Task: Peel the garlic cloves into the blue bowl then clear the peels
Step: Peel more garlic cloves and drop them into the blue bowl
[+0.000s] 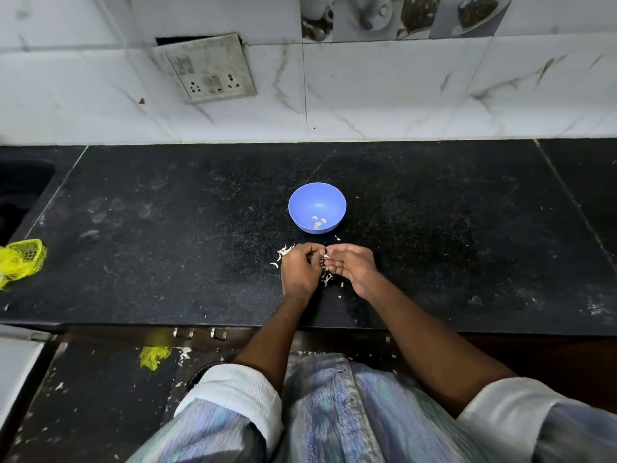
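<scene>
both hands meet just in front of the blue bowl (317, 207), low over the dark table (167, 228). the left hand (298, 270) is curled, its fingers bent in toward the right; the right hand (350, 267) is cupped, fingers bent, and a small pale bit, a garlic clove (325, 253) or its skin, shows between the fingertips of the two. both seem to be pinching it, though it is too small to tell which hand carries the hold.

the main risk from here is the clove slipping out as the skin tears and skittering across the table instead of into the bowl; it is tiny and probably slick once bare. a peel could also fall into the bowl, since the hands work so near its rim, and then it has to be picked out. the peels (283, 253) lie loose to the left of the hands and under them, and a sweep of a wrist could scatter them wider, making the clearing longer.

the bowl is small, round, periwinkle blue, upright, with a few pale yellow peeled cloves (319, 221) in its bottom. the peels are thin, white, curled slivers against the black stone.
</scene>
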The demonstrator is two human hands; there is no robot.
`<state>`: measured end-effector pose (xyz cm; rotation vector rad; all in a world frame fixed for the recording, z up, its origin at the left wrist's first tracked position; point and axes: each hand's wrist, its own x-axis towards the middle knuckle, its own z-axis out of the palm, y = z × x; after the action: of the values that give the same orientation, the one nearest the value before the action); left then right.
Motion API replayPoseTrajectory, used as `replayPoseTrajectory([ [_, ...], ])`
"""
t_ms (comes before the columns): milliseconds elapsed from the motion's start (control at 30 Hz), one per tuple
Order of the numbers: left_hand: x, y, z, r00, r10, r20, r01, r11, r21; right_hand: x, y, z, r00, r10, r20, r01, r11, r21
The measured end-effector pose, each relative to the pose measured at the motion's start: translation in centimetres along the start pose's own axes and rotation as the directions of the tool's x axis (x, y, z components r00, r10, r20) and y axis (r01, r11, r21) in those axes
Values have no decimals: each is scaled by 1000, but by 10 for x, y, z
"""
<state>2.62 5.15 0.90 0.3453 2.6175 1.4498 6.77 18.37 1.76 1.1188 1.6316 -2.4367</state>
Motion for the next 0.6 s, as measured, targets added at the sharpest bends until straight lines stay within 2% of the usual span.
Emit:
replayPoseTrajectory([
  [100,11,-1,-7,999,17,29,-15,999,-51,0,-5,7,1000,-11,10,10,998,61],
  [233,21,-2,-15,998,50,48,-45,993,-110,-1,-2,19,998,-7,-61,19,980,196],
  [333,22,-6,-19,997,51,61,-42,990,-137,-3,7,24,997,-13,-79,30,976,216],
  [467,25,-9,-21,995,-23,93,46,964,-263,-3,13,28,992,-62,-107,75,990,118],
  [600,30,-14,-15,971,-213,109,237,916,-322,1,7,28,977,-152,-146,148,988,-39],
])
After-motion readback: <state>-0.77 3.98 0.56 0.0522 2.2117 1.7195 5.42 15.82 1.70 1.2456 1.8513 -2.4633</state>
